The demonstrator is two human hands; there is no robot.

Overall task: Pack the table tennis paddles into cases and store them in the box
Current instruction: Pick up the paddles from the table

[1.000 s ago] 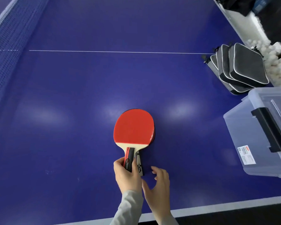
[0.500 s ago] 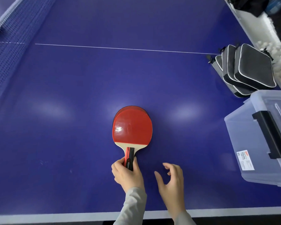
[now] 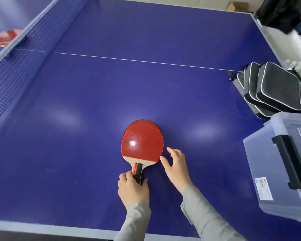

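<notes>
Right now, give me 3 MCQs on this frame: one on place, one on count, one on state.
1. Where do the black cases lie?
A. beside the net
B. at the table's right edge, beyond the clear box
C. inside the box

2. How many paddles are stacked in the middle?
A. one
B. two
C. four

3. What does the left hand do?
A. grips the handle of the paddles
B. rests flat on the table
C. holds a case

Key: 1 B, the cases overlap just past the box. 2 B, a second blade edge shows under the red one. 3 A, its fingers curl round the handle.
</notes>
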